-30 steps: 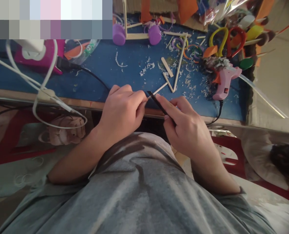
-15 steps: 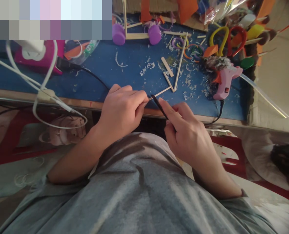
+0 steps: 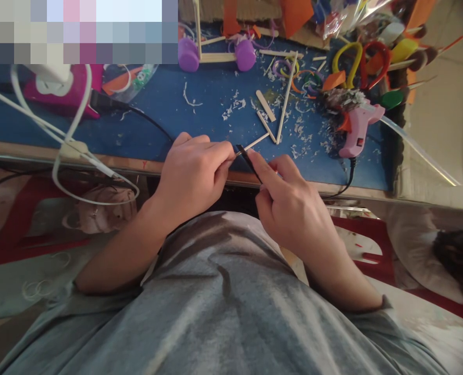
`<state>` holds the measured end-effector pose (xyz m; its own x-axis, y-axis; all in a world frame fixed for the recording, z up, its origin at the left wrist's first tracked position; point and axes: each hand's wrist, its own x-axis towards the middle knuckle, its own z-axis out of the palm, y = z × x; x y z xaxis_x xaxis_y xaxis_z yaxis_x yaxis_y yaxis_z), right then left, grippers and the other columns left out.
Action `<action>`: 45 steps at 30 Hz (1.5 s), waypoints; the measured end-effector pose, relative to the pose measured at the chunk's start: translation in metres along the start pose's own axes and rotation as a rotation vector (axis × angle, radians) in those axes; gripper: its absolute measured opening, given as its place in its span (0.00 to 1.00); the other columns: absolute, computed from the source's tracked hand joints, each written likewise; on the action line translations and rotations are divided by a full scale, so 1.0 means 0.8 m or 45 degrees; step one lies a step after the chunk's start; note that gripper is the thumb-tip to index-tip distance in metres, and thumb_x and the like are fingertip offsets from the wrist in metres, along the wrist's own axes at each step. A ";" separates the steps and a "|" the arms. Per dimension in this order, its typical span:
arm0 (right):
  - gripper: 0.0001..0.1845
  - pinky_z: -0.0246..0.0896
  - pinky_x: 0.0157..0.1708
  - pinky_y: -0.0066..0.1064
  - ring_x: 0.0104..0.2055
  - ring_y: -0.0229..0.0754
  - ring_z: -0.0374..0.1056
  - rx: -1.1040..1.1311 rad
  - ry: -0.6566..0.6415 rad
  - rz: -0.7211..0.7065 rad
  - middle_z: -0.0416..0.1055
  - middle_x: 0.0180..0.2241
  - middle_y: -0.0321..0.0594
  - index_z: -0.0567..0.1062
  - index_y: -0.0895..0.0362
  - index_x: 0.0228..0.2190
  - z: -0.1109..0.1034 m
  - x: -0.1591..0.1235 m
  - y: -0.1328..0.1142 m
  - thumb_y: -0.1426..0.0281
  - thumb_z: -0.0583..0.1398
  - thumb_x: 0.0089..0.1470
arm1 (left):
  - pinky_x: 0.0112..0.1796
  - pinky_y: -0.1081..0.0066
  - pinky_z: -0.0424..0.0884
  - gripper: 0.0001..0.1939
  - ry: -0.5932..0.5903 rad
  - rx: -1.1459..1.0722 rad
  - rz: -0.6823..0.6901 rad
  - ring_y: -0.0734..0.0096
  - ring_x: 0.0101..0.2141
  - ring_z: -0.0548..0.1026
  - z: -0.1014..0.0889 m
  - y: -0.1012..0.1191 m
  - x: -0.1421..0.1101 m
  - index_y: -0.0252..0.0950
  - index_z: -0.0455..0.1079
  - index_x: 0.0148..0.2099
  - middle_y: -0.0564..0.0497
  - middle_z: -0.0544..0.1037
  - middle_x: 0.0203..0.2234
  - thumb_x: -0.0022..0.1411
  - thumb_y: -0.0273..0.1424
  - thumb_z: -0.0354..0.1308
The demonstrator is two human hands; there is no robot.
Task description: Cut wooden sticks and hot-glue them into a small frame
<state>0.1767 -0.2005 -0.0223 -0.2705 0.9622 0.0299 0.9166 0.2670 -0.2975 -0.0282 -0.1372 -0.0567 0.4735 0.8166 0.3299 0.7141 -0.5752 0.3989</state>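
Left hand closed in a loose fist, its thumb and index finger pinch the near end of a thin, pale wooden stick above the near edge of the blue-topped table. Right hand grips a narrow black tool, index finger laid along it, the tool's tip at the stick close to the left fingertips. The stick's far end meets or overlaps a short pale strip; which, I cannot tell. Just beyond lie a flat, wide wooden piece and a long, slim wooden rod, with curly white shavings scattered around. Toward the table's right edge rests a pink glue gun with a clear glue stick in its back. Near the far edge, two purple round caps flank pale sticks; at far left sits a magenta power block.
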 end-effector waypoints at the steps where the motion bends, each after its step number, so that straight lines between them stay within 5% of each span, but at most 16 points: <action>1: 0.36 0.73 0.32 0.36 0.35 0.43 0.69 0.005 0.002 0.001 0.72 0.48 0.50 0.69 0.56 0.74 0.001 0.001 0.000 0.76 0.50 0.68 | 0.47 0.53 0.73 0.09 0.006 -0.009 -0.006 0.55 0.36 0.78 0.001 -0.001 0.000 0.39 0.75 0.40 0.50 0.79 0.27 0.75 0.28 0.55; 9: 0.37 0.73 0.32 0.36 0.36 0.44 0.71 -0.054 -0.074 0.002 0.72 0.51 0.53 0.66 0.58 0.75 -0.004 0.012 -0.004 0.76 0.50 0.68 | 0.48 0.51 0.74 0.15 0.008 0.125 -0.013 0.49 0.44 0.81 -0.001 0.011 -0.011 0.37 0.78 0.43 0.42 0.84 0.36 0.80 0.30 0.51; 12: 0.37 0.73 0.33 0.36 0.36 0.44 0.71 -0.048 -0.092 0.007 0.72 0.51 0.53 0.66 0.58 0.76 -0.006 0.014 -0.004 0.76 0.50 0.69 | 0.58 0.42 0.72 0.19 0.104 0.210 -0.085 0.38 0.60 0.80 0.003 0.033 -0.029 0.36 0.78 0.62 0.32 0.83 0.59 0.81 0.38 0.54; 15: 0.37 0.75 0.35 0.37 0.36 0.45 0.72 -0.032 -0.072 0.018 0.72 0.52 0.53 0.66 0.57 0.75 -0.005 0.013 -0.003 0.76 0.49 0.69 | 0.73 0.39 0.62 0.36 0.010 0.200 -0.063 0.36 0.77 0.64 0.019 0.048 -0.045 0.29 0.57 0.81 0.28 0.64 0.78 0.81 0.44 0.53; 21: 0.36 0.75 0.35 0.37 0.37 0.44 0.73 -0.011 -0.029 0.006 0.73 0.52 0.54 0.67 0.57 0.75 -0.001 0.007 -0.002 0.75 0.50 0.69 | 0.77 0.42 0.60 0.38 0.073 0.282 -0.088 0.39 0.79 0.62 0.052 0.041 -0.048 0.27 0.52 0.83 0.27 0.62 0.78 0.82 0.40 0.54; 28: 0.36 0.75 0.34 0.36 0.37 0.45 0.73 -0.069 -0.022 0.018 0.73 0.51 0.54 0.66 0.59 0.75 0.000 -0.006 -0.006 0.76 0.49 0.69 | 0.76 0.44 0.65 0.34 0.057 0.350 -0.046 0.39 0.78 0.64 0.049 0.037 -0.046 0.20 0.60 0.80 0.25 0.64 0.77 0.84 0.38 0.52; 45: 0.37 0.68 0.26 0.33 0.35 0.45 0.74 -0.216 -0.086 0.032 0.73 0.52 0.56 0.63 0.61 0.76 0.000 -0.018 -0.014 0.76 0.50 0.69 | 0.77 0.44 0.64 0.34 0.038 0.420 -0.038 0.41 0.78 0.62 0.056 0.036 -0.047 0.21 0.59 0.80 0.27 0.62 0.78 0.84 0.39 0.52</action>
<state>0.1699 -0.2174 -0.0193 -0.2607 0.9645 -0.0410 0.9584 0.2535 -0.1316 -0.0028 -0.1826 -0.0959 0.4381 0.8283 0.3492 0.8582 -0.5011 0.1118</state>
